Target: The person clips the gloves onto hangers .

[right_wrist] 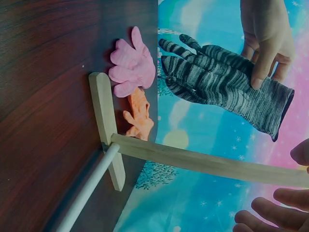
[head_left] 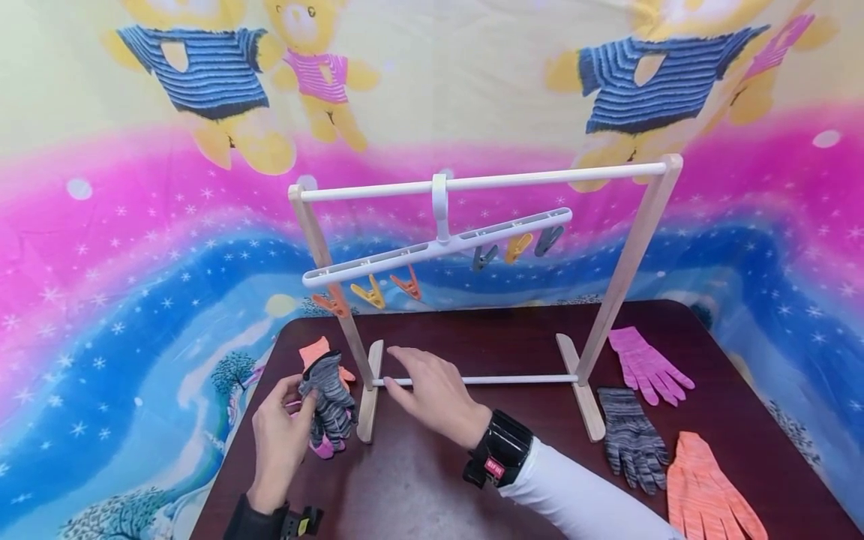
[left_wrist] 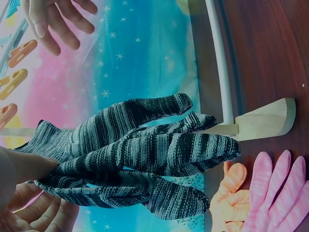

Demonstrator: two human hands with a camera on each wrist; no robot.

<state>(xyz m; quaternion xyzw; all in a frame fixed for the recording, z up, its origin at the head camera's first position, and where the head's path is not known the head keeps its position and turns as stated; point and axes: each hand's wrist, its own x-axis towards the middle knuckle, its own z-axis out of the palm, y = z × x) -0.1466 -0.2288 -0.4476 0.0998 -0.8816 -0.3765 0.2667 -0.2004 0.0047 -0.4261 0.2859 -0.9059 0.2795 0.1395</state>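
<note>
My left hand [head_left: 280, 431] pinches a black-and-grey striped knit glove [head_left: 329, 394] near its cuff, between thumb and fingers. In the left wrist view the glove [left_wrist: 149, 152] hangs with its fingers toward the table, raised above an orange glove [left_wrist: 229, 193] and a pink glove [left_wrist: 277, 193]. My right hand [head_left: 432, 386] is empty, fingers extended, beside the left post of a wooden rack [head_left: 624, 270]. Over both hands a white clip hanger [head_left: 398, 257] hooks on the rack's top bar, tilted with its left end lower. Orange clothespins [head_left: 407, 285] and a yellow clothespin [head_left: 369, 292] hang from its left half.
A pink glove [head_left: 649, 365], a black-and-grey glove [head_left: 633, 435] and an orange glove [head_left: 709, 487] lie right of the rack on the dark table [head_left: 472, 465]. Grey clothespins [head_left: 550, 240] and a yellow one sit on the hanger's right half. A printed curtain [head_left: 418, 90] stands behind.
</note>
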